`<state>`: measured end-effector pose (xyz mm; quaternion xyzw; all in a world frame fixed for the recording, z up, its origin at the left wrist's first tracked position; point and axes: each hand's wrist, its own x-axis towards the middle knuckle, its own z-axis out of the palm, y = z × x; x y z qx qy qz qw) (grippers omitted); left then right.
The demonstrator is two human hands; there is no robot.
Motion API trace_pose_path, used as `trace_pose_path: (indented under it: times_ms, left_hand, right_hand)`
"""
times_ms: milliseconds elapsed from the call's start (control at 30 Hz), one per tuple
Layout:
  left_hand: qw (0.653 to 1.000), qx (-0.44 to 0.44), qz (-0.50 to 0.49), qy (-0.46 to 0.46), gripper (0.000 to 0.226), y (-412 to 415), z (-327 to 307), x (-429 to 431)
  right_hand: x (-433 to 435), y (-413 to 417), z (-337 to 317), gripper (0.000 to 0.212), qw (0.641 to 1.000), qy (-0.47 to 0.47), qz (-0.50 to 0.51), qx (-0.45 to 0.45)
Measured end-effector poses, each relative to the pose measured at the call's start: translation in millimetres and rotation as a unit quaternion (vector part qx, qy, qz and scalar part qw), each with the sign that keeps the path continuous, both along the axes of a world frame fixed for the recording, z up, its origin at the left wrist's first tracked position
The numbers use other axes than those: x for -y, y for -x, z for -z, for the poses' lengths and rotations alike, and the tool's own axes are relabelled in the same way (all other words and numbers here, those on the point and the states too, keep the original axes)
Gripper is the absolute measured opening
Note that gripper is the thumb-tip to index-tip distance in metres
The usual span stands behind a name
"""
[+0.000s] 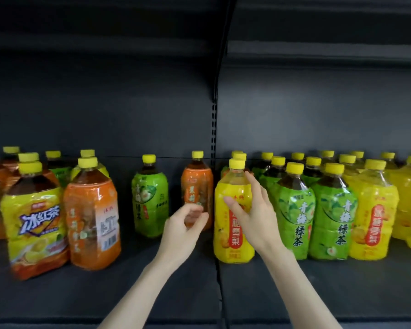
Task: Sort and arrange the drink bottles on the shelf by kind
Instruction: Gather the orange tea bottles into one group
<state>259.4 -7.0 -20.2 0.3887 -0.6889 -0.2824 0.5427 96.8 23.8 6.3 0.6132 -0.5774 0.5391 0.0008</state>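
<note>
**Yellow bottle next to be moved**

The shelf (57, 300) holds mixed kinds on our left and tidier green and yellow rows on our right. The yellow bottle (230, 238) stands at the front, just beside the green bottles (294, 210). Our right hand (254, 217) reaches it, grip spread open; we should wrap the body (the tapered shoulder looks a poor hold) and lift straight. Our left hand (183, 226) hangs loosely curled, empty, before the orange bottle (196, 186). Blur smears the left labels, and the back rows are mostly hidden.
</note>
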Motion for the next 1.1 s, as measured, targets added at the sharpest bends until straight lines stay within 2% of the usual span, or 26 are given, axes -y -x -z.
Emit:
trace_pose_path:
  times_ms: [100, 233, 367, 533, 633, 700, 900, 1100]
  left_hand:
    - [0.997, 0.015, 0.07, -0.029, 0.036, -14.1, 1.1, 13.4]
    - [0.984, 0.021, 0.166, -0.053, 0.079, -26.7, 0.4, 26.5]
    - [0.983, -0.012, 0.176, -0.053, 0.099, -37.3, 0.3, 40.5]
    - [0.991, -0.026, 0.122, -0.036, 0.105, -53.4, 5.8, 57.3]
    - [0.997, -0.022, 0.071, -0.029, 0.106, -56.7, 11.7, 61.5]
    - [0.999, -0.025, 0.023, -0.018, 0.107, -56.7, 14.5, 61.2]
    - [0.997, -0.016, -0.069, 0.012, 0.11, -56.0, 17.4, 58.2]
    - [0.995, -0.011, -0.103, 0.003, 0.108, -58.9, 16.3, 58.3]
  right_hand:
    - [2.0, -10.7, -1.9, 0.068, 0.999, 0.033, 0.028, 0.008]
    - [7.9, -37.9, -4.3, 0.066, 0.998, 0.048, 0.03, -0.003]
    - [26.8, -66.7, -2.0, 0.066, 0.999, 0.049, 0.005, 0.005]
    - [47.7, -77.5, 6.1, 0.054, 0.993, 0.029, -0.091, 0.072]
    - [54.6, -57.3, 14.3, 0.051, 0.996, 0.063, 0.018, 0.057]
    - [57.9, -42.3, 13.9, 0.059, 0.993, 0.063, 0.075, 0.059]
    - [73.4, -20.5, 1.1, 0.091, 0.992, -0.017, 0.111, 0.052]
    - [74.1, -9.3, -0.5, 0.097, 0.988, -0.03, 0.151, 0.034]
